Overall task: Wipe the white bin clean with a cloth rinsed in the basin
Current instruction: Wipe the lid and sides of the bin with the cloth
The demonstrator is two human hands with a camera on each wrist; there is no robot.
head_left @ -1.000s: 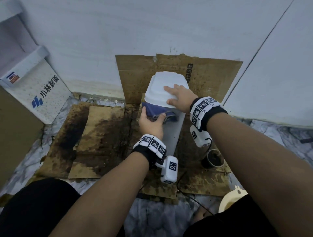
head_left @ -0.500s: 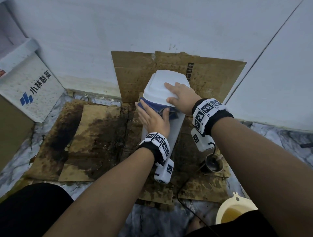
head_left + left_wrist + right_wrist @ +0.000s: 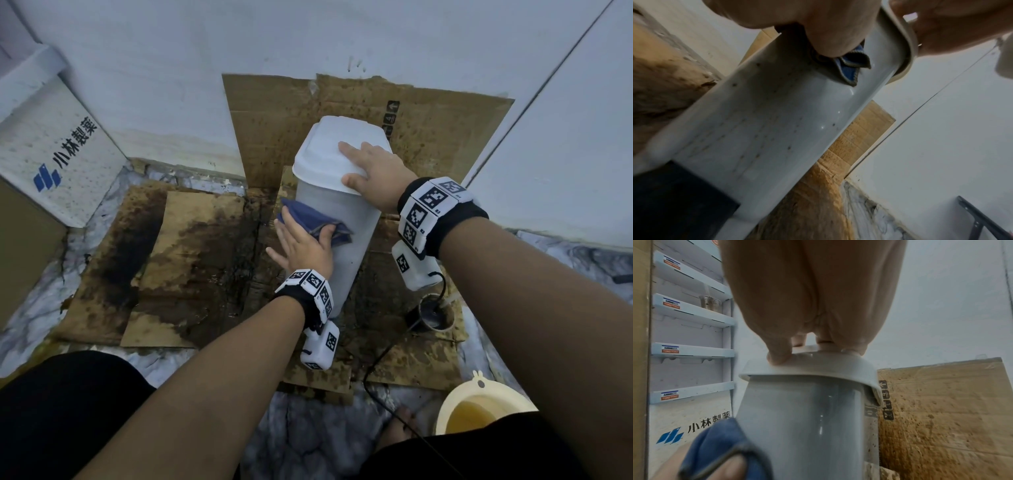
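The white bin (image 3: 346,246) stands tilted on stained cardboard, its lid (image 3: 329,154) closed. My right hand (image 3: 373,171) lies flat on the lid with straight fingers, the thumb at the front rim, steadying it. My left hand (image 3: 305,246) holds a blue cloth (image 3: 311,219) against the bin's front-left side just below the lid, the thumb pinching the fabric. In the left wrist view the cloth (image 3: 849,68) sits on the wet bin wall (image 3: 766,129), which has small dark specks lower down. In the right wrist view the cloth (image 3: 715,443) is at the bin's (image 3: 803,426) left edge. The yellow basin (image 3: 455,401) holds brownish water at the lower right.
Soiled cardboard (image 3: 191,257) covers the floor and more cardboard (image 3: 445,137) leans on the wall behind the bin. A small dark cup (image 3: 430,313) stands right of the bin. A white printed display stand (image 3: 58,157) is at the left. A black cable (image 3: 387,359) trails toward my knees.
My left hand has slid the cloth down from under the lid's rim onto the bin's front-left wall. The right hand has stayed on the lid.
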